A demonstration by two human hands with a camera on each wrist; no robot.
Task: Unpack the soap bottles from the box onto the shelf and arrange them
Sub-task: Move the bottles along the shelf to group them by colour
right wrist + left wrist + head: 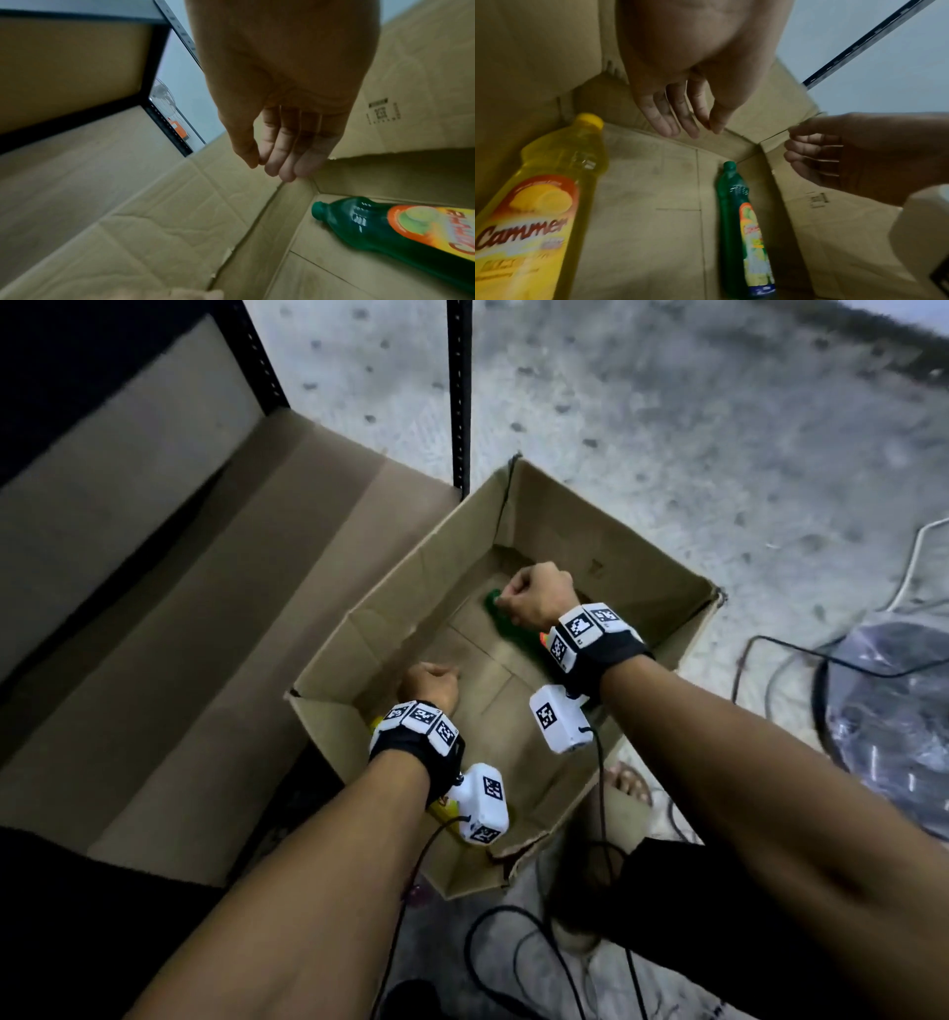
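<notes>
The box (642, 567) is matt brown corrugated cardboard, creased and frayed at its torn corners. The yellow soap bottle (552, 182) and the green soap bottle (365, 221) are glossy translucent plastic with smooth printed labels. The shelf boards (215, 588) look like matt light wood laminate, and the shelf posts (458, 392) like black perforated metal. The floor (693, 413) is rough, speckled grey concrete.

Black cables (518, 963) trailed in loops over the speckled grey floor (667, 428), near a bare foot in a sandal (629, 783). A crumpled clear plastic sheet (893, 711) lay off to the right. Through the rack's uprights a standing fan (162, 95) showed, with something orange (177, 126) just below it.
</notes>
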